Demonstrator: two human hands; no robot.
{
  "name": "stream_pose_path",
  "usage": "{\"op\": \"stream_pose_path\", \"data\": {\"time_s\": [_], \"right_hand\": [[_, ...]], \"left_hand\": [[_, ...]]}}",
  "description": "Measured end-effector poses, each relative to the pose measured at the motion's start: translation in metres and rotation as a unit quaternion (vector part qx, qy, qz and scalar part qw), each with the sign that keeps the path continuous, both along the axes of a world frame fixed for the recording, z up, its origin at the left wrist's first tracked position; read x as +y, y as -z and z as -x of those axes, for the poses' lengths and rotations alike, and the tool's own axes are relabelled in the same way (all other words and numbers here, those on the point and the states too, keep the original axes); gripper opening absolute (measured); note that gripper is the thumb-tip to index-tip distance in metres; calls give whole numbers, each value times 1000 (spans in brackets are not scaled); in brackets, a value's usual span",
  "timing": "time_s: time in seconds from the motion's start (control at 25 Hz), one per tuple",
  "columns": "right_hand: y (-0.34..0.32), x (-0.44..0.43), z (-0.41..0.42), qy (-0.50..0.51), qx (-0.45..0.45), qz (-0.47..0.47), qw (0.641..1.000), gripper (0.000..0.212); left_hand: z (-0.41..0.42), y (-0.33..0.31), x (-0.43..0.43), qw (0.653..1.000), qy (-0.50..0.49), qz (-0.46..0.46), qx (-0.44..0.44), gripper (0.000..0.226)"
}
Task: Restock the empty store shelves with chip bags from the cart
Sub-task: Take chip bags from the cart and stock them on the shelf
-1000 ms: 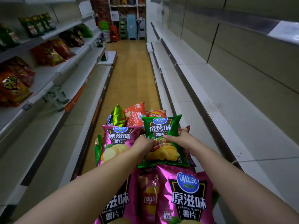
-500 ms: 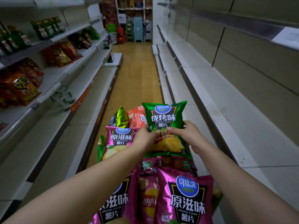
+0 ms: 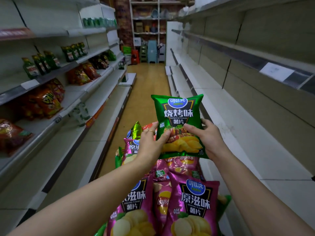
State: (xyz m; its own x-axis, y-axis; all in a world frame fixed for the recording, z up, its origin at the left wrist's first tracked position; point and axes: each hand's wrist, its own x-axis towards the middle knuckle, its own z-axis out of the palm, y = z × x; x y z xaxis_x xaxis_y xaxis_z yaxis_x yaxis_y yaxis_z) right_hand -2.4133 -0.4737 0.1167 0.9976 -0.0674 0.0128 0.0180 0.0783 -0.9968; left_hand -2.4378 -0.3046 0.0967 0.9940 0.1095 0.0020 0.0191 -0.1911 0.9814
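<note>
A green barbecue chip bag [image 3: 178, 114] is held upright above the pile, with my left hand [image 3: 151, 143] gripping its lower left edge and my right hand [image 3: 207, 137] gripping its lower right edge. Below it lies the cart's pile of chip bags: purple original-flavour bags [image 3: 194, 206], pink Lay's bags [image 3: 180, 166] and a light green bag [image 3: 136, 130]. The cart itself is hidden under the bags. Bare white shelves [image 3: 238, 120] run along the right side of the aisle.
Left shelves [image 3: 71, 99] carry orange and red snack bags [image 3: 46, 101] and green bottles [image 3: 40, 63]. The wooden aisle floor [image 3: 150, 86] leads to stacked plastic stools [image 3: 151, 51] and a far rack at the end.
Both hands have lifted the green bag up off the pile and slightly right. The view has tilted upward, showing more of the shelves.
</note>
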Motion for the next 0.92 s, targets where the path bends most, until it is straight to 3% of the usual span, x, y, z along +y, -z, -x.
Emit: {"op": "stream_pose_path", "data": {"time_s": [0.36,0.48,0.8,0.92], "right_hand": [[-36,44,145,84,-28,4,996,45],[-45,57,206,128,-35,8,991,44],[-101,13,387,324,-100,33,940,44],[-125,-14,473,401,-126,55,906,39]], "left_hand": [[131,-33,39,982,124,142,-28,56],[173,-43,51,971,168,172,-12,20],[281,-87,-19,911,341,230,11,47],[343,-110,-63,876,427,226,1,50]]}}
